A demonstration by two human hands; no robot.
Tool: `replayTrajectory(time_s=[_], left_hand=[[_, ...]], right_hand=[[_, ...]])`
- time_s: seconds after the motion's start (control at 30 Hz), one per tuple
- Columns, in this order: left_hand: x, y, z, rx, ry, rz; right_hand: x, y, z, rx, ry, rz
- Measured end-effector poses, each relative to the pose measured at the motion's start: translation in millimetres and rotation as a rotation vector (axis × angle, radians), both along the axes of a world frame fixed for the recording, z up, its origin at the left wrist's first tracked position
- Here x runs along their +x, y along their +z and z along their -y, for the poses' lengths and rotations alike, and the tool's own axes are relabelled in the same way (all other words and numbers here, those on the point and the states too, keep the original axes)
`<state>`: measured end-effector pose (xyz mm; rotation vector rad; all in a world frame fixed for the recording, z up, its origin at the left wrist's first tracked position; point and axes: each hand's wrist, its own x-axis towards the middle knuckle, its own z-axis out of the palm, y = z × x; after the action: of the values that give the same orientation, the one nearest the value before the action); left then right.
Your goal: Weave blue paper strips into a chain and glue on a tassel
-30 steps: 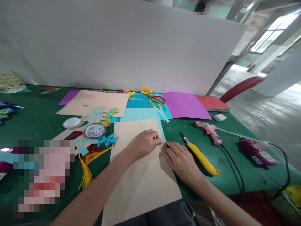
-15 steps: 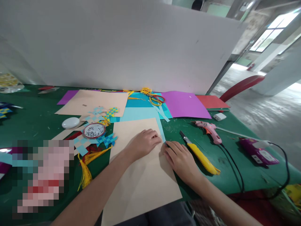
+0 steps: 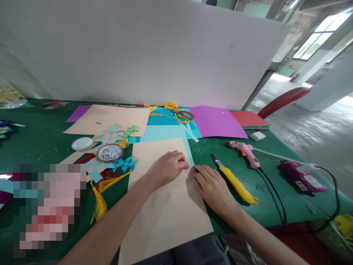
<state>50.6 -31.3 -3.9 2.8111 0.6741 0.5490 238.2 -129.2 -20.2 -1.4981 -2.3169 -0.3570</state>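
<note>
A large peach paper sheet (image 3: pixel 165 221) lies lengthwise before me, its near end over the table edge. Beneath it shows a narrow margin of light blue paper (image 3: pixel 188 149) along the upper right side. My left hand (image 3: pixel 171 167) rests on the peach sheet with fingers curled, its thumb and fingertips brought together near the right edge. Opposite it, my right hand (image 3: pixel 211 182) has its fingers bent closely together at that same edge, gripping the paper there. A yellow utility knife (image 3: pixel 237 184), blade out, lies right of my right hand.
A pink glue gun (image 3: pixel 246 152) and a purple power strip (image 3: pixel 302 176) with a black cord lie right. Scissors (image 3: pixel 183 117) rest on coloured paper at the back. Left are a dish of small beads (image 3: pixel 110 152), woven paper pieces (image 3: pixel 95 169) and yellow tassels (image 3: pixel 99 204). A white panel (image 3: pixel 138 55) stands behind.
Both hands and the peach sheet stay in place. Only a very slight shift of the whole view shows.
</note>
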Motion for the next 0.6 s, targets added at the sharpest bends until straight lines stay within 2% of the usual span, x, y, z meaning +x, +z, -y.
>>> replayTrajectory(time_s=[0.37,0.6], left_hand=[[0.3,-0.4,0.0,-0.023,0.006,0.011],[0.6,0.9,-1.5,-0.093,0.001,0.033]], right_hand=[[0.7,-1.1,-0.8,-0.025,0.000,0.006],[0.0,0.7,0.0,-0.005,0.007,0.006]])
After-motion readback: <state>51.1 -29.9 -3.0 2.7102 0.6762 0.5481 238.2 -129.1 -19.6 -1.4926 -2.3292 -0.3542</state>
